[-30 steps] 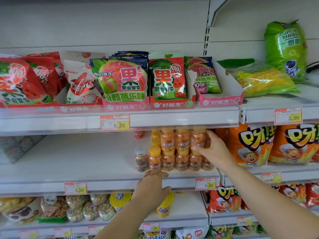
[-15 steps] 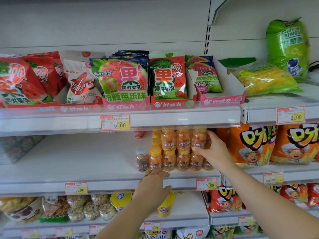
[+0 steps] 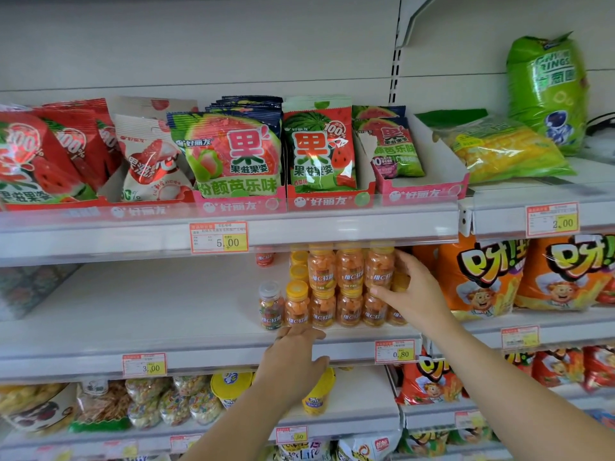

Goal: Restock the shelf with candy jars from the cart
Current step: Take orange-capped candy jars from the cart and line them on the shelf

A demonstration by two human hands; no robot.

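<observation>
Candy jars: clear plastic cylinders, ribbed yellow lids, orange gummies inside, glossy labels. Stood on middle shelf, right of centre; front row in two tiers, three on three. At left, one single yellow-lidded jar, then one clear-lidded jar of multicoloured sweets. Right hand wrapped end jar of upper tier: thumb across front, fingers curled behind. Left hand lay flat on shelf lip, fingers straight, holding nothing. Above: foil gummy pouches in pink card trays. Right: two orange crisp bags.
</observation>
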